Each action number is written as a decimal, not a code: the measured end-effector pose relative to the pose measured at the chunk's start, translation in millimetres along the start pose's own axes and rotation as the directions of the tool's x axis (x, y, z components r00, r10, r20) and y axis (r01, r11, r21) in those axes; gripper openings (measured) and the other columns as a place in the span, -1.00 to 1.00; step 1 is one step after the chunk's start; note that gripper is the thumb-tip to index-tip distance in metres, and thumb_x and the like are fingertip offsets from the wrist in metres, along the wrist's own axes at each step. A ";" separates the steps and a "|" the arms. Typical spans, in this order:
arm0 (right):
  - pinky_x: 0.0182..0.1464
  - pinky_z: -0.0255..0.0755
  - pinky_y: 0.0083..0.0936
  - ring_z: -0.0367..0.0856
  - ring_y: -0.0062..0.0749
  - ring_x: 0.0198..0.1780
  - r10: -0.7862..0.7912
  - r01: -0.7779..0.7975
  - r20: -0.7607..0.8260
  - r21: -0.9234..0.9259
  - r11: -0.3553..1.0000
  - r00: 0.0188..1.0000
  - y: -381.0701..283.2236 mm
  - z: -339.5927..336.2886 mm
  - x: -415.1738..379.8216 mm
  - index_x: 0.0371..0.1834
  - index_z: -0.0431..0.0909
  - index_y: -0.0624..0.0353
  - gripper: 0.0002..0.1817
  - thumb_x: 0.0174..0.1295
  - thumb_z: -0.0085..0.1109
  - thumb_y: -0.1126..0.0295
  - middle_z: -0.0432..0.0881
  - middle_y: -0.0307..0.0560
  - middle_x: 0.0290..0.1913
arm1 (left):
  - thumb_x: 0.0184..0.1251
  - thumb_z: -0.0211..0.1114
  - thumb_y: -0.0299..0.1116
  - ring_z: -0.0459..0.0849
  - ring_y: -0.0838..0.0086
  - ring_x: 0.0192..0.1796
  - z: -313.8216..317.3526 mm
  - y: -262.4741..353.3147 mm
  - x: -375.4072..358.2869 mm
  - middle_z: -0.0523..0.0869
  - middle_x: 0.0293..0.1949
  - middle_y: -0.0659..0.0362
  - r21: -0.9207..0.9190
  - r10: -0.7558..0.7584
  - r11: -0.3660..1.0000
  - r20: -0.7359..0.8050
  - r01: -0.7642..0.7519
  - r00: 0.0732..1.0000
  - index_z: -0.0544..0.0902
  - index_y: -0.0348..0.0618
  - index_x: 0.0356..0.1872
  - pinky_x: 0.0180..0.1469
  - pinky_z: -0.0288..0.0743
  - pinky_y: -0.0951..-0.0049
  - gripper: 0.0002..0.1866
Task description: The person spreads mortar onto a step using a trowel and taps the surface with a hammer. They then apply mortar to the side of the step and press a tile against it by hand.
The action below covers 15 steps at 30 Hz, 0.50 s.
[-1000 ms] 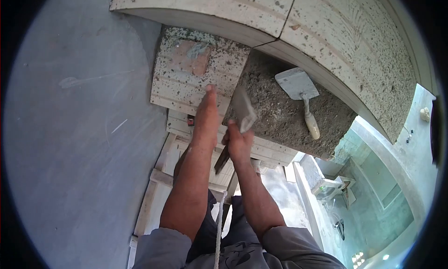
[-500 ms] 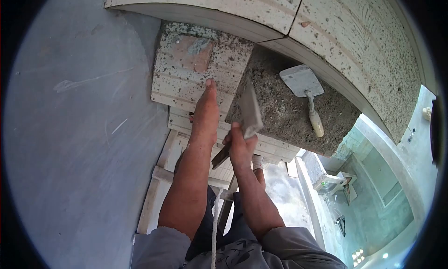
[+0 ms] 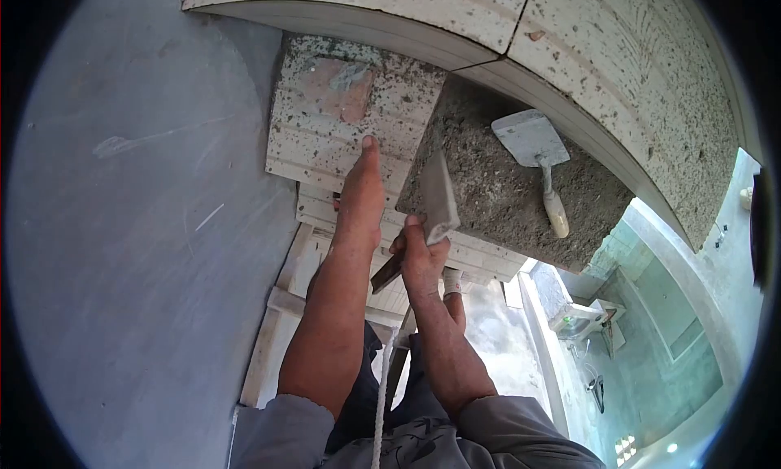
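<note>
My left hand [image 3: 363, 180] reaches over the edge of a mortar-spattered plank board [image 3: 305, 148], seen from the thumb side with its thumb pointing away from me. Its other fingers are mostly hidden behind it. Beside it, my right hand [image 3: 423, 266] is wrapped around a flat grey-bladed tool [image 3: 440, 194], seen nearly edge-on, with a dark brown bar sticking out below the fist. The blade overlaps the left side of a bed of grey-brown mortar [image 3: 496, 200]. On that mortar lies a pointing trowel [image 3: 533, 139] with a pale handle. A reddish, mortar-smeared patch [image 3: 342, 95] shows on the board past my left hand.
A curved, spattered plank platform [image 3: 618, 103] arches across the far side. On the left rises a smooth grey wall [image 3: 122, 249]. Wooden framing [image 3: 281, 302] stands below the board, and a white rope [image 3: 382, 388] hangs before my chest. The floor lies lower at right.
The view has shifted very slightly. Both hands and the grey-bladed tool keep almost the same places, and the trowel stays on the mortar.
</note>
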State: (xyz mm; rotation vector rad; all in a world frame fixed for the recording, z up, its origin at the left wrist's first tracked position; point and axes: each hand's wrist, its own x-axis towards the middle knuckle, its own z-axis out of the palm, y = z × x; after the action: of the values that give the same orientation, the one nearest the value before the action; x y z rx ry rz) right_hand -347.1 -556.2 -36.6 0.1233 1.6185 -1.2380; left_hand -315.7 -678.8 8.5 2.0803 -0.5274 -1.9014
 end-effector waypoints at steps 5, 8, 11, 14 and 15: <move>-0.58 0.34 -0.51 0.46 -0.52 -0.66 0.136 -0.134 0.015 -0.107 0.985 0.991 -11.5 -2.8 -3.8 -0.42 0.47 0.22 -0.77 0.32 0.09 0.30 0.45 -0.22 -0.66 | 0.32 -0.04 0.35 0.03 0.10 0.51 -18.0 -28.8 43.9 0.16 0.44 -0.12 -0.005 -0.025 1.000 0.006 0.025 1.000 0.18 -0.30 0.41 0.45 -0.13 0.13 -0.08; -0.59 0.33 -0.52 0.46 -0.51 -0.66 0.023 -0.021 0.011 -0.164 0.986 1.000 3.7 -7.3 -5.5 -0.43 0.47 0.23 -0.76 0.32 0.09 0.30 0.45 -0.21 -0.66 | 0.33 -0.04 0.33 0.06 0.13 0.50 -17.5 -23.0 35.8 0.16 0.44 -0.10 0.014 -0.034 0.999 -0.001 0.034 0.999 0.17 -0.29 0.42 0.45 -0.13 0.11 -0.09; -0.61 0.31 -0.56 0.45 -0.58 -0.67 0.147 -0.142 0.038 -0.111 0.984 0.988 -1.6 -7.9 -3.8 -0.45 0.47 0.24 -0.77 0.33 0.08 0.35 0.44 -0.24 -0.68 | 0.33 -0.04 0.32 0.09 0.15 0.49 -11.1 -21.1 34.3 0.17 0.44 -0.08 0.041 0.005 0.999 0.019 -0.006 1.000 0.18 -0.27 0.42 0.44 -0.11 0.10 -0.10; -0.61 0.31 -0.57 0.44 -0.58 -0.67 0.047 -0.045 0.032 -0.055 0.997 0.998 5.9 -7.2 -12.5 -0.47 0.45 0.22 -0.77 0.33 0.09 0.36 0.43 -0.25 -0.68 | 0.33 -0.04 0.33 0.10 0.17 0.49 -21.3 18.4 30.7 0.17 0.44 -0.07 -0.174 -0.269 0.945 0.072 0.278 0.960 0.20 -0.27 0.42 0.44 -0.10 0.10 -0.10; -0.61 0.31 -0.57 0.44 -0.59 -0.67 0.034 -0.032 0.019 -0.074 0.997 0.999 12.0 -6.4 -9.1 -0.47 0.45 0.22 -0.77 0.33 0.09 0.36 0.44 -0.25 -0.68 | 0.32 -0.04 0.34 0.11 0.17 0.49 -22.9 35.9 31.9 0.18 0.44 -0.07 -0.386 -0.459 0.771 0.214 0.507 0.862 0.21 -0.27 0.41 0.44 -0.09 0.10 -0.10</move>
State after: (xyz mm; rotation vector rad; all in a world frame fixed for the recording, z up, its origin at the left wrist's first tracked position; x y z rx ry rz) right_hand -339.9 -541.6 -38.0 0.0912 1.6365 -1.1497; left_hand -293.6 -726.1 -2.0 1.9320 0.4434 -2.1516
